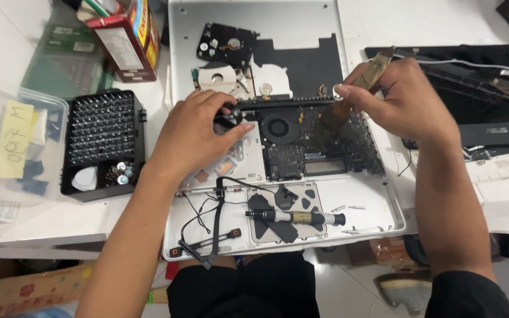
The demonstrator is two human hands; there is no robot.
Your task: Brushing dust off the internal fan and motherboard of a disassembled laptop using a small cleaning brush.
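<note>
Left of the work, a black bit case (102,141) lying open on the white table (384,23), rows of bits filling its upper grid, a white pick and a few small metal parts sitting in its lower pockets. Further left, a clear plastic box (13,147) with a yellow paper note on its front and dark small items inside, too blurred to tell apart. Above the case, a red and white carton (128,41) standing tilted, its contents hidden. Centre, an opened silver laptop shell (378,206) acting as a tray: a black fan and dark circuit board (319,144) in the middle, an exposed disk drive (228,44) and a bare platter near the far edge, loose black cables at the near left, a screwdriver (296,217) lying across the near part with two small screws just beside its tip. Left hand (198,132) palm down over the shell, fingers curled and pinching the left end of a long black bar (287,102) that spans the shell above the fan. Right hand (402,100) raised at the bar's right end, thumb and forefinger closed on a brownish flat ribbon (372,73) rising from the board. Right of that, a black laptop lid (490,112) with a white cable across it.
</note>
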